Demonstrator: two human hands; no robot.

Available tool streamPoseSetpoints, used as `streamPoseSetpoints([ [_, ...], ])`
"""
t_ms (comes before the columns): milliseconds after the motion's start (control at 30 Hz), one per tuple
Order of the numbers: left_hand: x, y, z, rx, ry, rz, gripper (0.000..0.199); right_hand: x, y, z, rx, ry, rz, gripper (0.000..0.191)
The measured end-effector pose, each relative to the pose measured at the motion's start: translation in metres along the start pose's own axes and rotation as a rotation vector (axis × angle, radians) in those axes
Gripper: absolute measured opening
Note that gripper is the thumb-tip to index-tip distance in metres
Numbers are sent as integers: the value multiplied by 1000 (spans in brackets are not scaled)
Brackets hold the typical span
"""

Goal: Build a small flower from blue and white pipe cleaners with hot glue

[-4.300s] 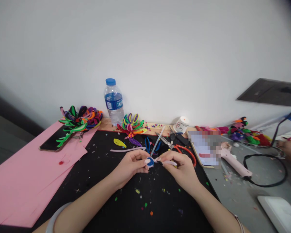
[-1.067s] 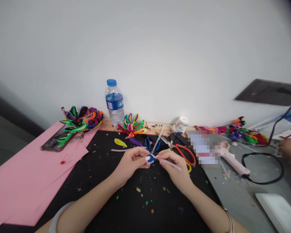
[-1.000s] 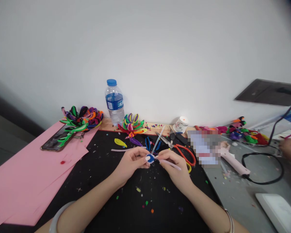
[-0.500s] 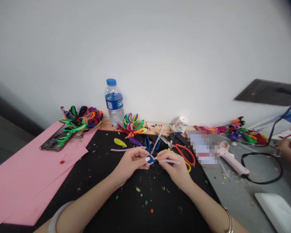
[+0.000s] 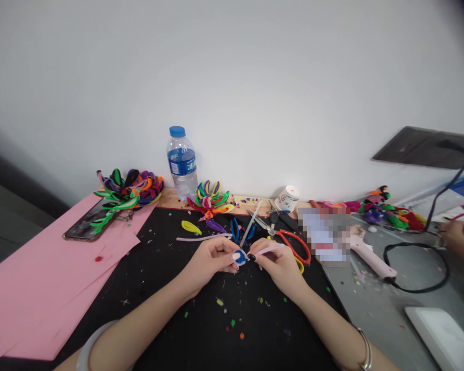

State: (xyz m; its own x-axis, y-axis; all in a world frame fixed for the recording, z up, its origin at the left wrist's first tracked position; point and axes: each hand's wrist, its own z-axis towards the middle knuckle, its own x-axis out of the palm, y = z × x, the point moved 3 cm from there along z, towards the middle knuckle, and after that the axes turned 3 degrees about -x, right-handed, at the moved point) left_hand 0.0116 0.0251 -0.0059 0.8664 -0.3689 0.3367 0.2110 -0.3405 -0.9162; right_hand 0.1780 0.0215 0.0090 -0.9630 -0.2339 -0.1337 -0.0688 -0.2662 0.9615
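Note:
Over the black mat [image 5: 170, 319], my left hand [image 5: 212, 256] pinches a small blue coil [image 5: 239, 257] with a pale rim, made of pipe cleaner. My right hand [image 5: 276, 263] is closed at its right side on a pale lilac pipe cleaner [image 5: 270, 249], whose free end sticks out to the right. Just beyond my fingers lie blue pipe-cleaner loops [image 5: 235, 229] and a pale stick [image 5: 251, 222]. A yellow loop [image 5: 191, 227], a purple loop [image 5: 215, 225] and another lilac pipe cleaner [image 5: 185, 238] rest farther left.
Red-handled scissors [image 5: 296, 245] lie beyond my right hand. A pink glue gun [image 5: 375, 260] with a black cord [image 5: 421, 292] is at right, near another person's hand [image 5: 462, 239]. A water bottle [image 5: 182, 165], paper cup [image 5: 287, 199] and phone [image 5: 87, 221] on pink paper [image 5: 54, 278] stand around.
The lilac pipe cleaner's free end in my right hand has swung upward, and my right fingers have shifted slightly at the coil's edge. My left hand stays nearly still.

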Motion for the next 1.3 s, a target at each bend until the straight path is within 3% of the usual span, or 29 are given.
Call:
streamPoseSetpoints([
  [200, 0, 1, -1, -12, 12, -25, 15, -1, -3, 0, 23, -47, 2, 6],
  [933, 2, 5, 2, -48, 13, -32, 18, -1, 2, 1, 7, 25, -54, 8],
  [1300, 4, 5, 0, -65, 34, -47, 21, 0, 2, 1, 115, 99, 14, 13],
])
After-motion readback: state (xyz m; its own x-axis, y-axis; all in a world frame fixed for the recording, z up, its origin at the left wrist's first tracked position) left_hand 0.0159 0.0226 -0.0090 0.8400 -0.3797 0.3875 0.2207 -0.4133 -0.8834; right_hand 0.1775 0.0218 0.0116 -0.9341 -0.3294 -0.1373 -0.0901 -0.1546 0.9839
